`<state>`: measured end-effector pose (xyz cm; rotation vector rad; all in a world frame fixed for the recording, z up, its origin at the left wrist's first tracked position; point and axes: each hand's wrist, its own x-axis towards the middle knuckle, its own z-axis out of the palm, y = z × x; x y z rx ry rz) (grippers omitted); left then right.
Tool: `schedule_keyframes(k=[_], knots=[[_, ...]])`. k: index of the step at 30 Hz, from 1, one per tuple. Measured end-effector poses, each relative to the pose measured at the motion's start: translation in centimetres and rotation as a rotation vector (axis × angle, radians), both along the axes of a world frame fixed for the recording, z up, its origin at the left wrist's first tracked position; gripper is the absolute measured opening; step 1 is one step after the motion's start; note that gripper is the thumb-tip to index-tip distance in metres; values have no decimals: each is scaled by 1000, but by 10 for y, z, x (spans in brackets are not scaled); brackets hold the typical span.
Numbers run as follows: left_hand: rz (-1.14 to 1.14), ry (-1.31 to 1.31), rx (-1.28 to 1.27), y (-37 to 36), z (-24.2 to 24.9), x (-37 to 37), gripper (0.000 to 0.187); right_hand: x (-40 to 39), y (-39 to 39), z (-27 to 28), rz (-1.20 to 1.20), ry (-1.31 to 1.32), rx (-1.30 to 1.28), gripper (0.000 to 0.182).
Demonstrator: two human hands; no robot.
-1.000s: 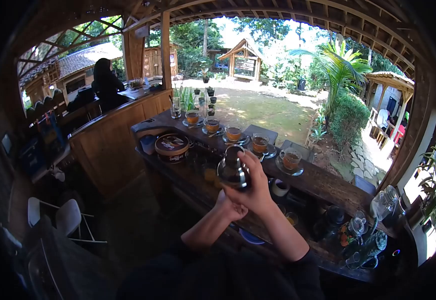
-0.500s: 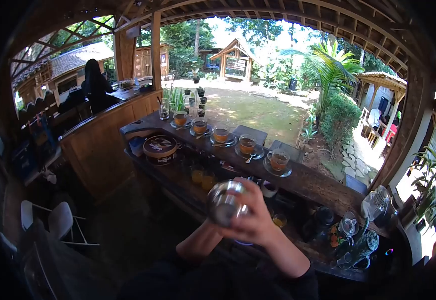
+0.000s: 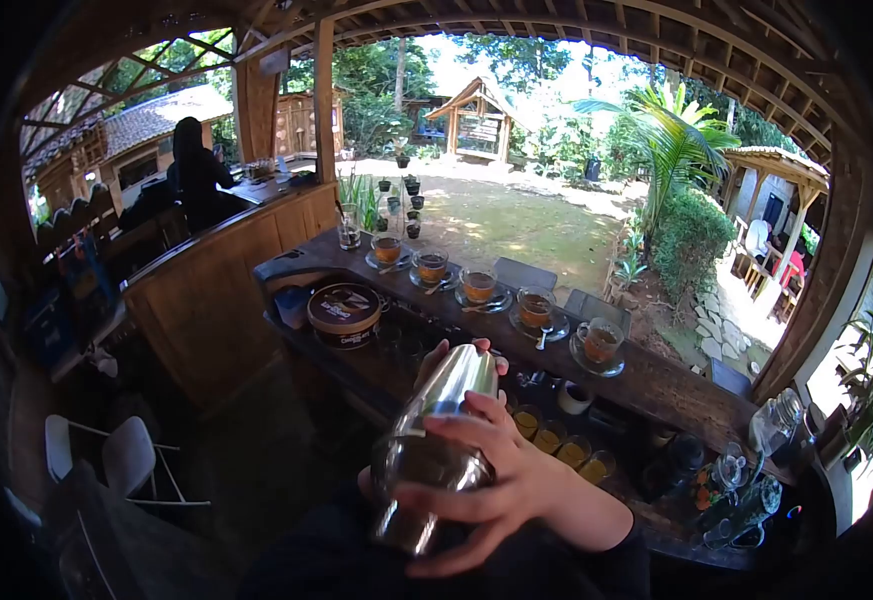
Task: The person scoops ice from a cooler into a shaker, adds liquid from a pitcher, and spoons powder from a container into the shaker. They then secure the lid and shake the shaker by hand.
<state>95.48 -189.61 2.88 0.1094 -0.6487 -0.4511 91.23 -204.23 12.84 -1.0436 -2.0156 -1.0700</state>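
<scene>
A shiny metal shaker [image 3: 434,455] is held between my two hands at the lower centre, tilted with its narrower end pointing up and away. My right hand [image 3: 501,470] wraps its near right side, the fingers somewhat spread over the metal. Mostly hidden behind the shaker, my left hand [image 3: 430,366] shows fingers near the upper end. Beyond them, cups of amber drink [image 3: 478,286] stand on glass saucers in a row along the dark wooden counter [image 3: 666,385]. Several glasses of yellow-orange liquid [image 3: 548,437] stand on the lower shelf, right of my hands.
A round brown tub [image 3: 344,312] sits left on the lower shelf. Glass jars and pitchers [image 3: 741,490] crowd the right end. A white mug [image 3: 574,397] stands below the saucers. A person in dark clothes [image 3: 196,175] is at another counter. A folding chair [image 3: 128,455] stands left.
The shaker has swung from end-on to a lengthwise tilt, and its lower end is nearer me. More yellow-orange glasses show beside my right hand. The view has shifted slightly.
</scene>
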Motion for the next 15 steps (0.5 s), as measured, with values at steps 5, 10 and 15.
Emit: schedule_keyframes(k=[5, 10, 15], knots=[[-87, 217, -242, 23, -94, 27, 38, 63, 48, -38, -149, 538, -118, 77], [-60, 209, -65, 63, -43, 11, 44, 29, 78, -36, -187, 251, -156, 59], [213, 67, -3, 99, -4, -10, 47, 20, 106, -15, 138, 81, -50, 58]])
